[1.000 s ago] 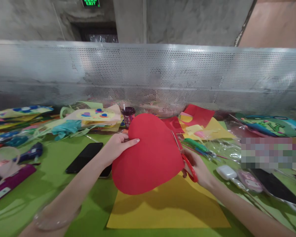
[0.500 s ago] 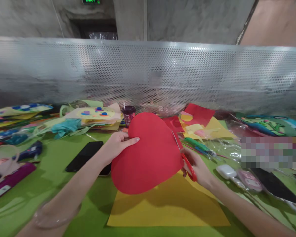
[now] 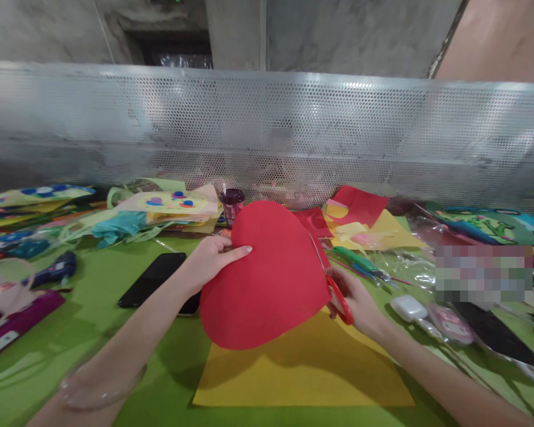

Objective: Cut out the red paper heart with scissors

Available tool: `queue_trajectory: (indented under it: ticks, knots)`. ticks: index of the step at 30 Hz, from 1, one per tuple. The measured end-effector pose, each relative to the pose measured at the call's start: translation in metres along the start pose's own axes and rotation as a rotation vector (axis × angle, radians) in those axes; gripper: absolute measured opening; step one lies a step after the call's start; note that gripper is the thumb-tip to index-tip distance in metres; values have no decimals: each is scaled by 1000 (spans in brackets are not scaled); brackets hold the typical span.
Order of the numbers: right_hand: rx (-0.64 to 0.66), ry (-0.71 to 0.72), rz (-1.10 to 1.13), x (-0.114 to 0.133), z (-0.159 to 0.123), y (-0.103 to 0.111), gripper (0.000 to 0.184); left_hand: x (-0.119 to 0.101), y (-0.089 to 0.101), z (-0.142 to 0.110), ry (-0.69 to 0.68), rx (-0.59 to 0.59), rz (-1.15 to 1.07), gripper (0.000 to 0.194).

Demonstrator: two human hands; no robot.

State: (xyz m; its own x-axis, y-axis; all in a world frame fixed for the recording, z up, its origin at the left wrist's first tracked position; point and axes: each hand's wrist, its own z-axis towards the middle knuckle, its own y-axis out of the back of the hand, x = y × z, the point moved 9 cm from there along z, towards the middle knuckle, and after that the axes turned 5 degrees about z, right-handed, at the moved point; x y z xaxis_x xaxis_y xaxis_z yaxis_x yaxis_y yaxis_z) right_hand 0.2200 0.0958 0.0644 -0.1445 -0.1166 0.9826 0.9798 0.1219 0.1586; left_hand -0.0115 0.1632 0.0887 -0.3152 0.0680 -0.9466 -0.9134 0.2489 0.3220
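A large sheet of red paper (image 3: pixel 267 284) with a rounded outline is held up in the middle of the head view. My left hand (image 3: pixel 216 258) pinches its left edge, thumb on the front face and fingers behind. In my right hand (image 3: pixel 349 296) are red-handled scissors (image 3: pixel 342 301), their blades lying along the paper's right edge. A strip of red paper shows just beyond the blades. Below the red paper, a yellow sheet (image 3: pixel 302 379) lies on the green table (image 3: pixel 160 379), partly in shadow.
A black phone (image 3: pixel 153 279) lies left of the red paper, and a lidded cup (image 3: pixel 232 204) stands behind it. Paper crafts (image 3: pixel 173 203) are piled at the back left. At right are a white earbud case (image 3: pixel 408 308), another phone (image 3: pixel 498 332) and a green-handled tool (image 3: pixel 353 259).
Almost nothing differs. The view has tilted down very slightly, while both hands, the scissors and the red paper keep nearly the same places.
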Motion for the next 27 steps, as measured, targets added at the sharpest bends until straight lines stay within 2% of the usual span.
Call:
queue_trajectory:
  ticks: [13, 27]
  knots:
    - [4, 34, 27, -2, 0, 2, 24, -4, -6, -3, -6, 63, -27, 38]
    - [18, 25, 0, -3, 0, 0, 26, -4, -6, -4, -5, 66, -28, 36]
